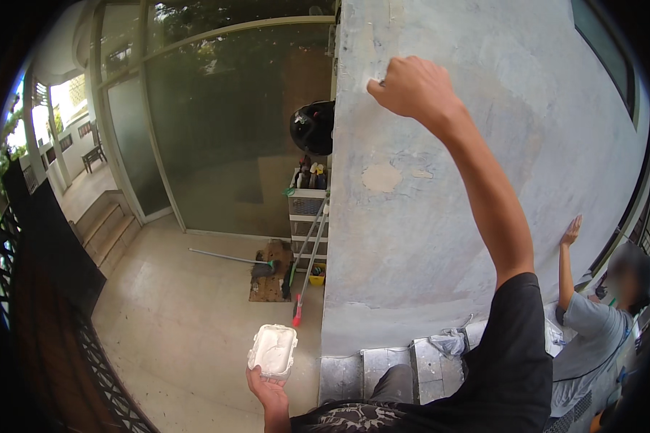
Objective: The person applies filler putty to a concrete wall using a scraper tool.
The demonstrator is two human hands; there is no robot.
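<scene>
My left hand (269,392) supports a white rectangular plastic tub (253,353) from below and from its near side. White paste (276,346) lies smeared inside it. High up against the grey-white wall (440,216), my right hand (415,88) is raised on an outstretched arm. Its fingers are curled closed near the wall's left edge, and whatever they grip is mostly hidden. Below that hand, a cream patch (381,177) with cracked, peeling paint around it shows on the wall.
Tiled steps (430,372) run along the wall's foot. At right, a person in a grey shirt (592,335) has a hand against the wall. Left of the wall stand a shelf rack (307,193), a black helmet (312,128), a broom (263,267) and a glass partition (224,137).
</scene>
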